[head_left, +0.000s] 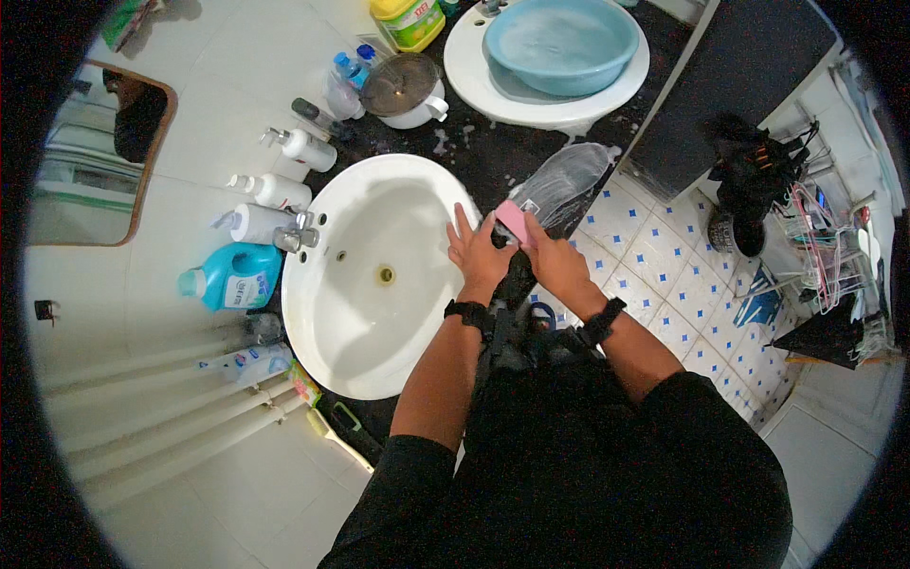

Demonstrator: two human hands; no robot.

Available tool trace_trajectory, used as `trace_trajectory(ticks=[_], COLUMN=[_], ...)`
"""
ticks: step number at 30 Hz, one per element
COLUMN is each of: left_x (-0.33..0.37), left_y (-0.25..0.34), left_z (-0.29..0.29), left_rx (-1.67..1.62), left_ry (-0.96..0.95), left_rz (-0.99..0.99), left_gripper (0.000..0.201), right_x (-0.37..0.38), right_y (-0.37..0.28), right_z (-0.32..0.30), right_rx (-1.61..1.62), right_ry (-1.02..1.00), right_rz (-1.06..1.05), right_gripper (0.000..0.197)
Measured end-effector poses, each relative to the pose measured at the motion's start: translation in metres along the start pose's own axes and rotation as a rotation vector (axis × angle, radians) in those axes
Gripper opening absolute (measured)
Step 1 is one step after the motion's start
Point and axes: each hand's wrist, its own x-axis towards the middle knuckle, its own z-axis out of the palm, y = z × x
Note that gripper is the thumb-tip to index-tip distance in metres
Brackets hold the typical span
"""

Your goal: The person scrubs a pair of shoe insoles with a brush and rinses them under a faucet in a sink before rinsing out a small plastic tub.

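Note:
A pink block [513, 222], either soap or a sponge, is gripped in my right hand [557, 260], thumb and fingers closed on its right end. My left hand [482, 260] is open beside it, fingers spread over the right rim of the near white washbasin [379, 365]. The left thumb comes close to the block; whether it touches cannot be told. Just beyond the block, a long, whitish, see-through thing [573, 177] lies flat on the dark counter, wet and soapy. Its kind is unclear, and my hands and the block partly cover its near end.
Pump bottles [308, 149] and a blue detergent jug [239, 275] line the wall. Farther off stand a lidded pot [408, 90] and a second basin [455, 71] holding a blue tub [564, 83]. A brush [336, 438] lies near left. Hangers [820, 247] hang at right.

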Motion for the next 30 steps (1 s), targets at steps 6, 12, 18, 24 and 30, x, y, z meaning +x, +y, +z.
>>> trace_trajectory(ticks=[6, 12, 18, 24, 30], left_x=[-0.019, -0.014, -0.017, -0.02, -0.021], left_y=[0.009, 0.006, 0.018, 0.021, 0.025], left_z=[-0.001, 0.005, -0.008, -0.006, -0.01], left_rx=[0.01, 0.02, -0.009, -0.004, -0.054], left_ry=[0.113, 0.117, 0.079, 0.067, 0.074], left_rz=[-0.011, -0.032, -0.059, -0.094, -0.081], left_gripper=[0.059, 0.057, 0.051, 0.051, 0.054], right_x=[0.017, 0.015, 0.012, 0.019, 0.009], right_y=[0.035, 0.002, 0.044, 0.011, 0.068], right_z=[-0.028, 0.004, 0.002, 0.004, -0.003], right_rx=[-0.012, -0.02, -0.049, -0.037, 0.068], right_ry=[0.097, 0.087, 0.199, 0.116, 0.295], right_rz=[0.062, -0.007, -0.098, -0.016, 0.028], right_gripper=[0.048, 0.052, 0.057, 0.054, 0.056])
